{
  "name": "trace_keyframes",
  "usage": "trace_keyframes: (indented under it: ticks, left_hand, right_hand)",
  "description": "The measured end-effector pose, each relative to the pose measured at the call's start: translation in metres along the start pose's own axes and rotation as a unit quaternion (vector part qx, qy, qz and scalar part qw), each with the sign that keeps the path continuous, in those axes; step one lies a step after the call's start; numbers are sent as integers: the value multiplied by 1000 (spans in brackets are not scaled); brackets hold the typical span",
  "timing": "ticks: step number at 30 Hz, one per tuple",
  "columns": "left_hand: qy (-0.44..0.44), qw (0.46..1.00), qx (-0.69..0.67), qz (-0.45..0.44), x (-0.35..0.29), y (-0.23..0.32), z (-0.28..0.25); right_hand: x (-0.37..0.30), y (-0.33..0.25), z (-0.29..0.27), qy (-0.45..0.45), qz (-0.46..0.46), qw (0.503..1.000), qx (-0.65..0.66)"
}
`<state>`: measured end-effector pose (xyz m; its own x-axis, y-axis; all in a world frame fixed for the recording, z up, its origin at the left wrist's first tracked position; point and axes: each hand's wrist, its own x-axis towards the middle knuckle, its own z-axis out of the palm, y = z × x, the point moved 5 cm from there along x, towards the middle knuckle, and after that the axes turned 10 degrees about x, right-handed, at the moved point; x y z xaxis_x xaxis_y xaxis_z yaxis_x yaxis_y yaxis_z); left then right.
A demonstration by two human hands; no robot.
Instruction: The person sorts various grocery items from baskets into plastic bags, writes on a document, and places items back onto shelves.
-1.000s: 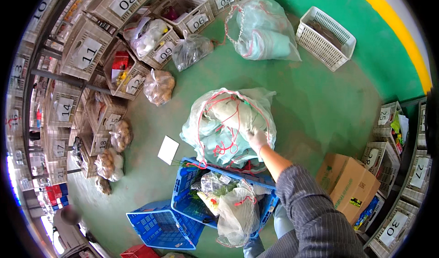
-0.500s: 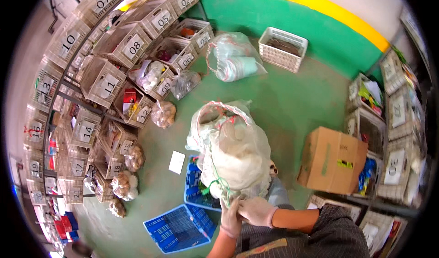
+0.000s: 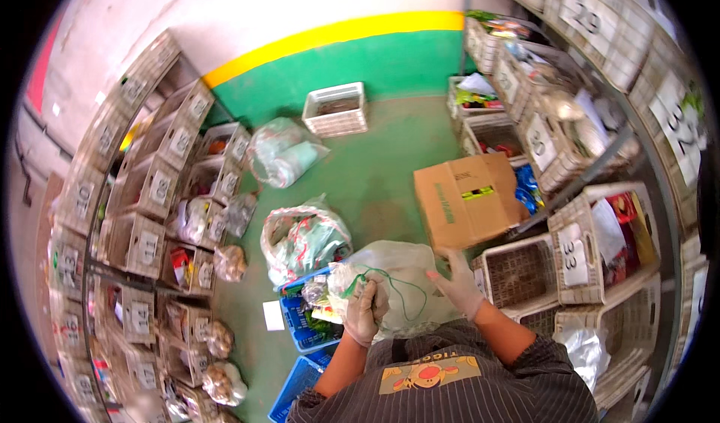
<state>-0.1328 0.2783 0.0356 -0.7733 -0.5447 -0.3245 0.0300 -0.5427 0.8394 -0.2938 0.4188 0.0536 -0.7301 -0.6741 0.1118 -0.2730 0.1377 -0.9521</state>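
A whitish mesh bag (image 3: pixel 401 262) hangs in front of my body, between my two hands. A thin green drawstring (image 3: pixel 409 277) loops from its gathered end. My left hand (image 3: pixel 366 314), in a pale glove, is closed round the gathered end and the string. To the right, my gloved right hand (image 3: pixel 459 286) has its fingers apart beside the bag's edge, and nothing shows in it. Left of the mesh bag, beyond my left hand, is a clear plastic bag (image 3: pixel 306 244) with red-and-white edging. A blue crate (image 3: pixel 304 334) with packets and green things stands by my left hand.
A second blue crate (image 3: pixel 294 384) sits lower left. Numbered crate shelves line both sides. A cardboard box (image 3: pixel 465 202) stands at right, near an open beige crate (image 3: pixel 517 273). Toward the green wall are a white crate (image 3: pixel 335 110) and another plastic bag (image 3: pixel 285 153). White paper (image 3: pixel 274 316) lies on the floor.
The view has turned right. My right hand has let go of the gathered end and moved away rightward. The mesh bag has come off the edged plastic bag, still held by my left hand.
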Motion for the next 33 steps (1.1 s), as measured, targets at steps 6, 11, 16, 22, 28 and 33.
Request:
trace_keyframes:
  ticks: [6, 11, 16, 22, 28, 33]
  left_hand:
    - [-139, 928, 326, 115, -8, -10, 116]
    - [-126, 958, 257, -9, -2, -43, 150]
    - [-41, 958, 281, 26, -10, -70, 185]
    - [-297, 898, 313, 86, -9, -176, 231]
    - [-213, 929, 295, -63, 66, -231, 132]
    - [-100, 936, 228, -250, 128, -306, 47]
  right_hand:
    - [-24, 23, -41, -172, 64, 970, 160]
    - [-31, 61, -161, -21, 95, 995, 17]
    - [-49, -2, -209, 101, -108, 976, -159]
    - [-65, 70, -196, -70, 174, 982, 14]
    - [-62, 21, -218, 78, 201, 935, 281]
    - [-59, -66, -213, 136, 153, 926, 316]
